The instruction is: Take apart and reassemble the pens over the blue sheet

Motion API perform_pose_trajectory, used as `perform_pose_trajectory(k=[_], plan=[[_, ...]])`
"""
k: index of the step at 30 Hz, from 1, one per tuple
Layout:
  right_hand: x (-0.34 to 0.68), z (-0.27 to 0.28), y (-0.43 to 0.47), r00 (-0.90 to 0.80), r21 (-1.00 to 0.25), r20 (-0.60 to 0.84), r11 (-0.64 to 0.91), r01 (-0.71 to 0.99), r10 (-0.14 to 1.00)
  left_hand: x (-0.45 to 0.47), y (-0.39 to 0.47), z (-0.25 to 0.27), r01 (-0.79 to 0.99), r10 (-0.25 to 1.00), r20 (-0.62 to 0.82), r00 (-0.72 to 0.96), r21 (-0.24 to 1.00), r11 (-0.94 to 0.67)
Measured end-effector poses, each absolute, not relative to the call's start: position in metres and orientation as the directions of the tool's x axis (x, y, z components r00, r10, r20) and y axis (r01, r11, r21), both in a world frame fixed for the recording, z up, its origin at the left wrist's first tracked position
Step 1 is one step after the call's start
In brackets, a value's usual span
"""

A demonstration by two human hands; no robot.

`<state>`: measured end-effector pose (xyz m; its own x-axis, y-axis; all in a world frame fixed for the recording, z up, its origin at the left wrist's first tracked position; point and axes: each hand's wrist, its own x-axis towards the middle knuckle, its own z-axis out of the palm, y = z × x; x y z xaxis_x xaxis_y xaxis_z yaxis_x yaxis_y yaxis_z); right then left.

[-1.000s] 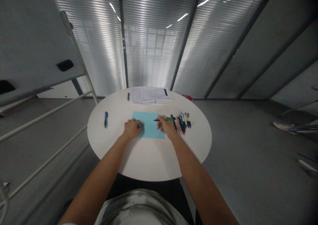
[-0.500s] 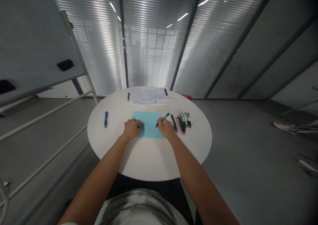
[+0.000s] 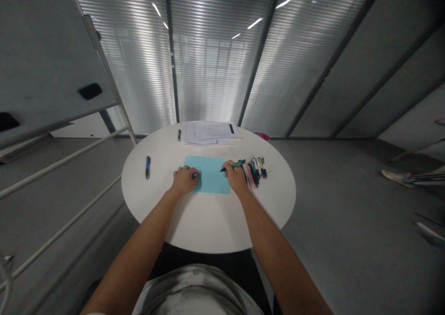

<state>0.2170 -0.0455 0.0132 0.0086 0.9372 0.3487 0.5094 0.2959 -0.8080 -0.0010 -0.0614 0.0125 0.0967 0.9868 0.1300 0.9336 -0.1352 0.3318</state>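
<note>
A sheet of light blue paper (image 3: 210, 176) lies on the round white table (image 3: 205, 222) before me. My right hand (image 3: 234, 177) grips a green marker pen (image 3: 238, 164) with black ends at the paper's right edge. The pen lies at a low slant, its tip pointing left over the sheet; whether it touches is too small to tell. On the left edge rests my left hand (image 3: 183, 179), fingers curled around a small dark object (image 3: 194, 175), perhaps a pen cap. Several pens and markers (image 3: 257, 170) lie grouped just right of my right hand.
Farther back sits a stack of printed papers (image 3: 208, 133) with a dark pen (image 3: 179, 135) beside it. A blue pen (image 3: 148, 167) lies on the table's left side. A whiteboard frame (image 3: 69, 162) stands left. Another person's shoe (image 3: 396, 178) shows at right.
My right hand has shifted slightly right. The green marker has tipped from a steeper slant to a flatter one, its tip lifting a little. My left hand stays put.
</note>
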Motion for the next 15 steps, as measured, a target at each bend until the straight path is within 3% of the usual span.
perform_pose_trajectory(k=[6,11,15], plan=[[0.221,0.013,-0.043,0.078,-0.920,0.367,0.349,0.179,0.927,-0.001,-0.061,0.012,0.932,0.986,0.132,0.100,0.335,-0.140],[0.219,0.019,-0.038,0.214,-0.949,0.106,0.163,-0.271,0.971,-0.002,-0.062,0.013,0.932,0.987,0.130,0.100,0.335,-0.138],[0.220,0.025,-0.038,0.236,-0.888,0.022,0.127,-0.441,0.972,-0.002,-0.063,0.014,0.930,0.986,0.132,0.100,0.340,-0.140]])
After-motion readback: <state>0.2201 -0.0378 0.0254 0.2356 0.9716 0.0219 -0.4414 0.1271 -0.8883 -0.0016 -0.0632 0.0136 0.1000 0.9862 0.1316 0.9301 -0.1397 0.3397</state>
